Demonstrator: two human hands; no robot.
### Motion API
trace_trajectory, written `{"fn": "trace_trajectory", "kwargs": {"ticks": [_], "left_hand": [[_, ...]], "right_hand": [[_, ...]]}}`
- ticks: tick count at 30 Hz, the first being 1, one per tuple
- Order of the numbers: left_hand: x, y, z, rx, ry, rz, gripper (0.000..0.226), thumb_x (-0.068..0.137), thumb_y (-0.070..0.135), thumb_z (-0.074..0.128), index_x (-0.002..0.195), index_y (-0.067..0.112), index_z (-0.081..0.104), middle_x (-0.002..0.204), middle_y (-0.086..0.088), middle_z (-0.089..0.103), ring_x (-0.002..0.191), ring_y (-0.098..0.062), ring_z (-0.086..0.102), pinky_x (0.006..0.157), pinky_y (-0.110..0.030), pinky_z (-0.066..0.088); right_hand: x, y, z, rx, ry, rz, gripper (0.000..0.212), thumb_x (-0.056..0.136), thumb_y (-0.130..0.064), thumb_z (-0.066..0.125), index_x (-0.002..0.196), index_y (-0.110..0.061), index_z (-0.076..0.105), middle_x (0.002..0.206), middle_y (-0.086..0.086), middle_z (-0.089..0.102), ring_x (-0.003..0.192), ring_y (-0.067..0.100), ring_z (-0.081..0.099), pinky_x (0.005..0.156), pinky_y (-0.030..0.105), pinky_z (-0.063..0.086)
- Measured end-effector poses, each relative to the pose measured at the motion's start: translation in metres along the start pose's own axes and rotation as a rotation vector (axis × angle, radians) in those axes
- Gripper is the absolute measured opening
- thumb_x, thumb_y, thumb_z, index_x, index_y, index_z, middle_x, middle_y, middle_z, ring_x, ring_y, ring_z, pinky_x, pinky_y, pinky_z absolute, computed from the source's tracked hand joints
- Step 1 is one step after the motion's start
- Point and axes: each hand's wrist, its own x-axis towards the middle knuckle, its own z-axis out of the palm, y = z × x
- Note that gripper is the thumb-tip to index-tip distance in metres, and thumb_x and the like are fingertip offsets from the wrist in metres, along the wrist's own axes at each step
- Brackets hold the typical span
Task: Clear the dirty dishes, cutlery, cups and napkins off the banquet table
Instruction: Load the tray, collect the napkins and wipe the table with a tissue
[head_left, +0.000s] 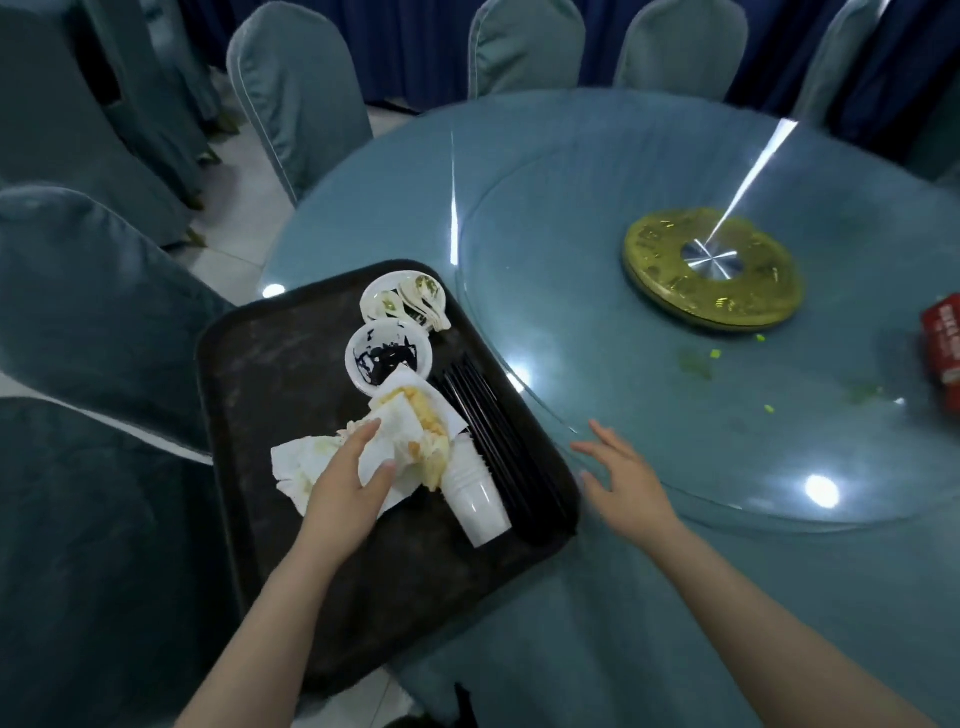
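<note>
Head view. The left hand (349, 480) rests palm-down on a heap of crumpled white paper napkins (387, 441) stained yellow, its fingers (358, 435) spread over the top sheet and its thumb pressed against the heap's near edge, pinching the paper. The right hand (626, 478) hovers open, fingers apart and holding nothing, above the near rim of the round glass turntable (597, 218), just right of the tray. The napkins lie on a dark rectangular plastic tray (270, 374) that overhangs the near-left edge of the round table covered in blue-green cloth (649, 597). On the tray, just right of the napkins, lies a stack of white disposable cups (475, 493) on its side, and beside it a bundle of black chopsticks (493, 431) along the tray's right edge. Beyond the napkins stands a small white bowl smeared with dark sauce (387, 358), and behind it a white dish holding white spoons (408, 301). A gold circular hub (711, 267) marks the turntable's centre; green food scraps (716, 354) lie near it. A red carton (943, 348) sits at the right edge. Chairs in blue-green covers (296, 98) ring the table.
</note>
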Motion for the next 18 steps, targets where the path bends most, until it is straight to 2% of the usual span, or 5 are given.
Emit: {"fn": "trace_trajectory", "kwargs": {"ticks": [3,6,9,13,18], "left_hand": [[0.005,0.016,0.019,0.035,-0.045,0.06,0.05,0.096,0.027,0.053,0.144,0.028,0.039,0.145,0.012,0.043,0.123,0.003,0.034,0.098,-0.02,0.027],[0.009,0.031,0.038,0.059,-0.081,0.079,0.05,0.095,0.026,0.055,0.143,0.029,0.04,0.143,0.008,0.047,0.118,0.001,0.04,0.093,-0.019,0.03],[0.01,0.045,0.053,0.087,-0.12,0.128,0.05,0.095,0.026,0.056,0.142,0.032,0.04,0.14,0.009,0.048,0.11,0.004,0.044,0.09,-0.018,0.032],[0.016,0.065,0.075,0.16,-0.167,0.201,0.051,0.095,0.024,0.055,0.143,0.028,0.039,0.146,0.008,0.044,0.132,-0.012,0.041,0.103,-0.026,0.031],[0.022,0.091,0.114,0.297,-0.279,0.254,0.055,0.095,0.03,0.055,0.145,0.034,0.034,0.145,0.013,0.044,0.128,-0.016,0.048,0.096,-0.027,0.037]], "right_hand": [[-0.02,0.056,-0.025,-0.073,0.055,0.22,0.049,0.093,-0.018,0.059,0.14,-0.014,0.046,0.155,0.01,0.027,0.145,0.025,0.022,0.117,0.032,0.016],[-0.038,0.114,-0.054,-0.18,0.077,0.4,0.055,0.095,-0.021,0.054,0.145,-0.007,0.035,0.154,0.019,0.026,0.144,0.032,0.022,0.116,0.037,0.016],[-0.055,0.154,-0.07,-0.318,0.012,0.516,0.057,0.098,-0.03,0.046,0.149,-0.015,0.025,0.159,0.01,0.018,0.143,0.034,0.02,0.113,0.044,0.026],[-0.054,0.158,-0.059,-0.396,-0.063,0.403,0.058,0.097,-0.036,0.044,0.15,-0.026,0.025,0.16,0.0,0.017,0.143,0.027,0.025,0.117,0.034,0.017],[-0.046,0.159,-0.078,-0.312,-0.07,0.27,0.045,0.095,-0.029,0.046,0.139,-0.036,0.045,0.153,-0.017,0.03,0.135,0.02,0.035,0.112,0.036,0.03]]}}
